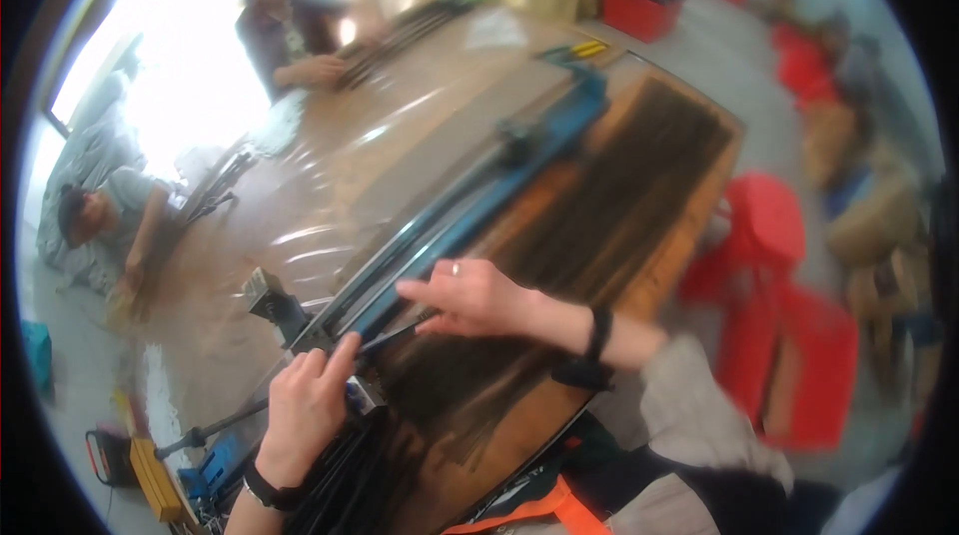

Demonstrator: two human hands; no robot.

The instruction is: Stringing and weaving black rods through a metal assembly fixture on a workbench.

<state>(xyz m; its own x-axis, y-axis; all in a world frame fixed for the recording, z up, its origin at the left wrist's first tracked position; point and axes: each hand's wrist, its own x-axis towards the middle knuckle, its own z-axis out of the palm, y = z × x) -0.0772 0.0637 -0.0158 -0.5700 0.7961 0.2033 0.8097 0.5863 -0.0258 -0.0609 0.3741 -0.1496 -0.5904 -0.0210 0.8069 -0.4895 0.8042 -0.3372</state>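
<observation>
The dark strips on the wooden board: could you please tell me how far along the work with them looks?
Done: many dark strips already lie side by side on the wooden board. In hand: the left hand and right hand pinch one thin strip beside the blue rail. Left: a dark bundle waits below the left hand.

Black wristbands, ring on right hand [475, 297]

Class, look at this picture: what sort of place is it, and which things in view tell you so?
Probably a small craft workshop. A long blue rail tool lies across a big worktable, the left hand and right hand handle thin dark sticks, and another person works across the table.
</observation>
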